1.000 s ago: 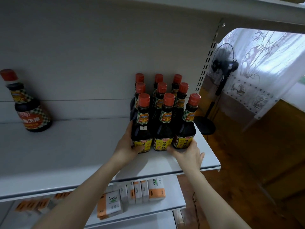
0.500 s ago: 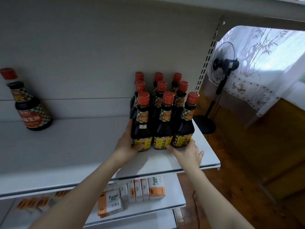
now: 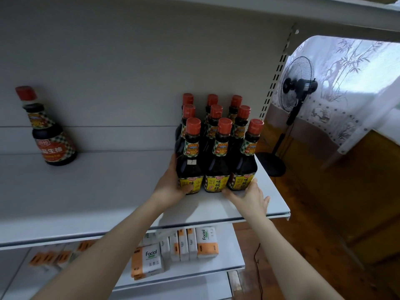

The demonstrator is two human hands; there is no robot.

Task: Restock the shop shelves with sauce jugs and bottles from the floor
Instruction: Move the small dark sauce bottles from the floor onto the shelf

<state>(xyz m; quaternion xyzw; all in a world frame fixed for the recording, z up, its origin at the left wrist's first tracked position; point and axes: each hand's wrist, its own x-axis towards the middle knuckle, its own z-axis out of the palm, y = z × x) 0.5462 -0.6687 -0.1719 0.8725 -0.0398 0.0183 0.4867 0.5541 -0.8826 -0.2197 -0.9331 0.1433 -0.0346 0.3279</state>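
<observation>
On the white shelf (image 3: 108,202), nine dark, red-capped sauce bottles (image 3: 216,148) stand three by three between my hands. My left hand (image 3: 171,185) cups the front-left bottle (image 3: 189,167), thumb curled across its yellow label. My right hand (image 3: 249,195) presses spread fingers against the front-right bottle (image 3: 243,167).

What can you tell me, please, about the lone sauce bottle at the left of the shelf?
The lone sauce bottle is dark, with a red cap, a pale neck, a green-chequered collar label reading 180 and a red-orange body label with white characters. It stands on the white shelf near the back panel, apart from the other bottles; nothing else touches it.
</observation>
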